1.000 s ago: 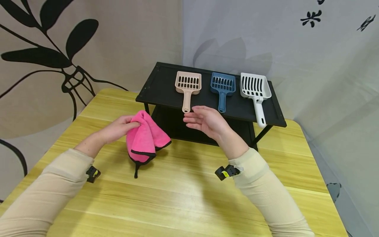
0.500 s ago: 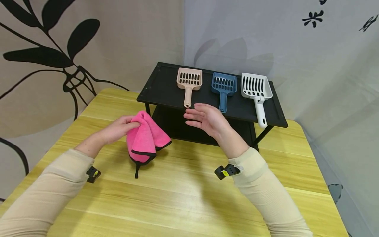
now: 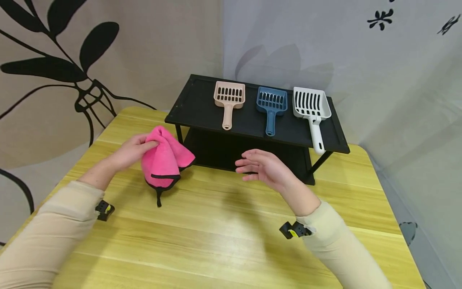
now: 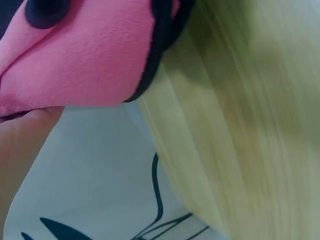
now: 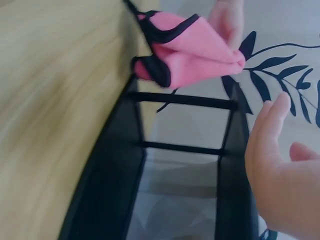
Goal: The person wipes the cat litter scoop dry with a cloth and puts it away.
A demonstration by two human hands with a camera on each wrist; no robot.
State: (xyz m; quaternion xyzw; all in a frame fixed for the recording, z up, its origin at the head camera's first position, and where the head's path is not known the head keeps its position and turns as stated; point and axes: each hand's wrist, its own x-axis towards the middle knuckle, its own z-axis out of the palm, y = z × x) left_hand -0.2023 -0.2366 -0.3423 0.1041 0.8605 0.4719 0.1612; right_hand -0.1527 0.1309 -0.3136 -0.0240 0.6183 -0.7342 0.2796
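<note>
My left hand (image 3: 131, 152) pinches a pink cloth (image 3: 164, 160) with black edging and a small black loop, which hangs over the left of the table. In the left wrist view the cloth (image 4: 85, 60) fills the upper left. My right hand (image 3: 267, 168) holds nothing; its fingers are loosely bent in front of the black two-tier rack (image 3: 202, 116). On the rack's top lie three slotted litter scoops with handles toward me: a pink-beige scoop (image 3: 228, 98) at left, a blue scoop (image 3: 271, 104) in the middle and a white scoop (image 3: 312, 106) at right.
The rack's lower shelf (image 3: 216, 150) sits beneath the top, close to the wooden table (image 3: 202, 237). A pale cloth backdrop (image 3: 169, 44) printed with dark leaves stands behind. The white scoop's handle reaches past the rack's front edge.
My right hand has drawn back toward me, away from the pink-beige scoop. That scoop lies farther back on the rack. My left hand and the pink cloth have shifted left and slightly up in view.
</note>
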